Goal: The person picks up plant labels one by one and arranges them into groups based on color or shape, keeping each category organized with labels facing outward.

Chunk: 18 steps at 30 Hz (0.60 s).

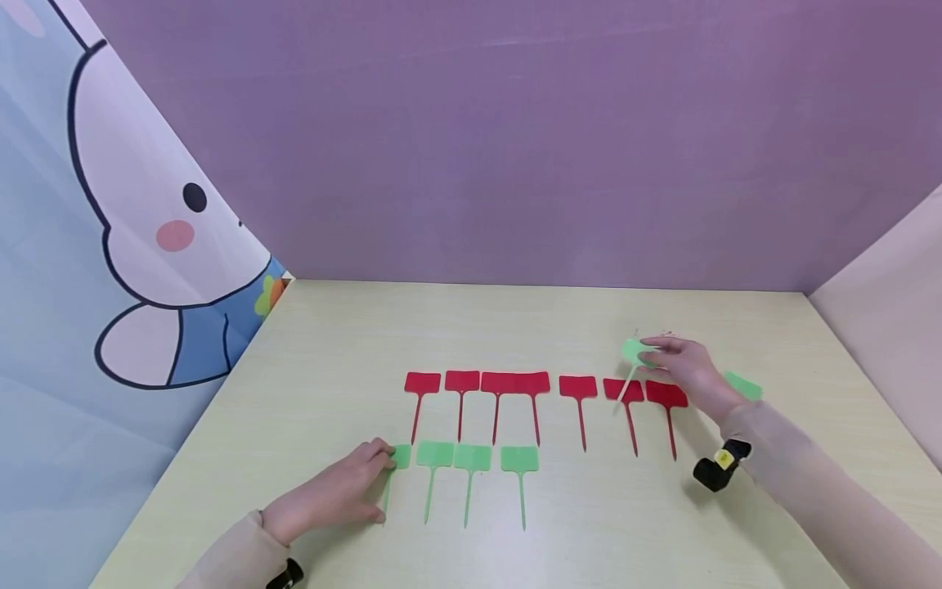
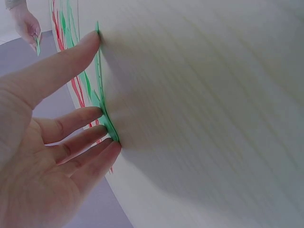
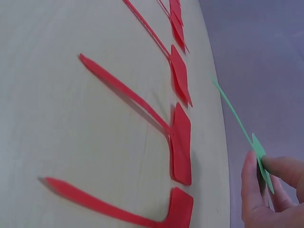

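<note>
Several red T-shaped plant tags (image 1: 500,383) lie in a row across the pale table (image 1: 471,327). Nearer me lies a shorter row of green tags (image 1: 473,458). My left hand (image 1: 346,491) rests flat with straight fingertips on the leftmost green tag (image 1: 401,456), seen edge-on under the fingers (image 2: 107,123) in the left wrist view. My right hand (image 1: 680,368) is raised above the right end of the red row and pinches a green tag (image 1: 633,353) by its head, stem hanging down-left; this tag (image 3: 259,154) shows in the right wrist view above the red tags (image 3: 180,142).
Another green tag (image 1: 743,384) lies on the table partly behind my right wrist. A purple wall (image 1: 515,139) closes the back, a cartoon-printed panel (image 1: 110,245) the left, a pale panel (image 1: 890,319) the right. Bare tabletop lies behind the red row.
</note>
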### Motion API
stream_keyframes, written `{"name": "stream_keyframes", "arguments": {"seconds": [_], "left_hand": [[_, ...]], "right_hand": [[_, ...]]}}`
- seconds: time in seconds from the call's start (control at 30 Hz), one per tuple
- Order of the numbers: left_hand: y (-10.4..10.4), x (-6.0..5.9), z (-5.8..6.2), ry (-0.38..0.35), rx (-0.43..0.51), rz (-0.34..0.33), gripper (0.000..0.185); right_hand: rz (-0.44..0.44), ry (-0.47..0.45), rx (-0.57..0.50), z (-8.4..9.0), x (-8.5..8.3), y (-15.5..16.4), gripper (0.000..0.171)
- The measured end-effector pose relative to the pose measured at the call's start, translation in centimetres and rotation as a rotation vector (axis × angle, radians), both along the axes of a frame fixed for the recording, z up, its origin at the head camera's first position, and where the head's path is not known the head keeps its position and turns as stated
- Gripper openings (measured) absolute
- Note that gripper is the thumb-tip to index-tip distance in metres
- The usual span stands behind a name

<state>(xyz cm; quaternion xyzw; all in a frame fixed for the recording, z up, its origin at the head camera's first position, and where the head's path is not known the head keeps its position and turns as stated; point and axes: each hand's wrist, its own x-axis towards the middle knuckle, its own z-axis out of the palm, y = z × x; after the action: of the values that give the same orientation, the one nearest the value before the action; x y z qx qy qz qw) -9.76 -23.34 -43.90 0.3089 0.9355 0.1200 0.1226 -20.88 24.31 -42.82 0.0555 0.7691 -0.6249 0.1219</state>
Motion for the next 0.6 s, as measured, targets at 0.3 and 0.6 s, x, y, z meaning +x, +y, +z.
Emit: {"name": "stream_keyframes", "arguments": {"seconds": [0.3, 0.6], "left_hand": [[0.0, -0.1, 0.0, -0.012, -0.006, -0.011, 0.055], [-0.1, -0.1, -0.1, -0.002, -0.004, -0.005, 0.056]], "right_hand": [[0.054, 0.003, 0.073, -0.4, 0.7, -0.8, 0.055], [0.08, -0.017, 0.071, -0.5, 1.5, -1.9, 0.048]]}}
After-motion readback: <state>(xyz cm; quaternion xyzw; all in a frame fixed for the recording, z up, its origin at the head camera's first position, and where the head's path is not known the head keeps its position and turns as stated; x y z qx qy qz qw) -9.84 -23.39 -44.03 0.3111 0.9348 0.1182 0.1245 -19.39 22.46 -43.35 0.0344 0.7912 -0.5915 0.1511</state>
